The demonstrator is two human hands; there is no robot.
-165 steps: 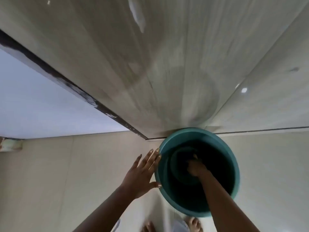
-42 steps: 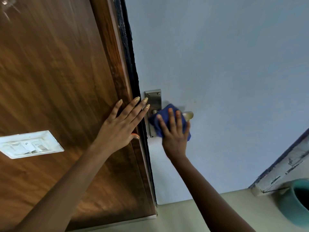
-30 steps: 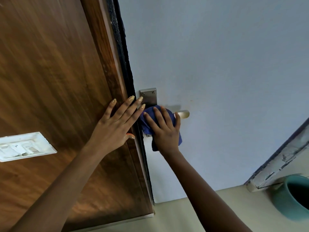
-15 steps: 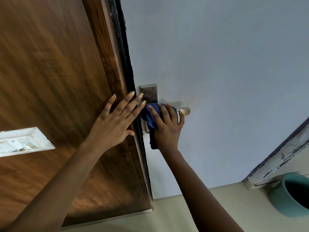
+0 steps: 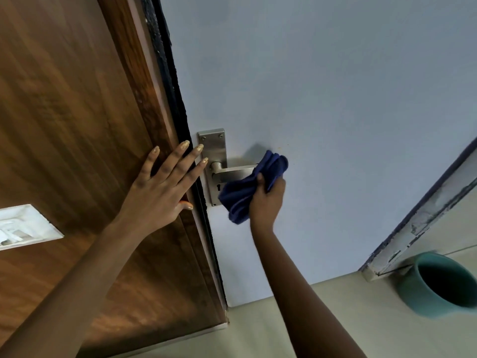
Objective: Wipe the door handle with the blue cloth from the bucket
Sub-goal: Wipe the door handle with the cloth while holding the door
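Brushed steel catches my eye first in the head view: the door handle (image 5: pixel 233 171) sticks out rightward from its tall backplate (image 5: pixel 213 161), which is screwed to the pale blue door (image 5: pixel 335 112) close to that door's left edge. I can see the lever's round neck and most of its flat bar; its far right end is covered by the blue cloth (image 5: pixel 247 189).

My right hand (image 5: pixel 267 200) has the cloth bunched in a closed fist, fingers curled round the fabric with one fingertip showing against the folds. The upper part of the cloth wraps over the lever's tip, and the rest hangs down and left in loose folds, overlapping the lower corner of the backplate by the keyhole.

My left hand (image 5: pixel 160 195) lies flat and spread on the brown wooden panel (image 5: pixel 72 112) to the left, palm down, holding nothing. Its fingertips reach across the dark strip at the door's edge, and two of them just touch the backplate's left side. The nails carry a glittery gold polish.

On the wooden panel, at the left margin, sits a white switch plate (image 5: pixel 23 228). Low on the right, on the cream floor (image 5: pixel 335 319), stands the teal bucket (image 5: pixel 438 288), well apart from the handle and beside a chipped, peeling frame (image 5: pixel 423 231). Its inside looks dark; I cannot tell what it holds.
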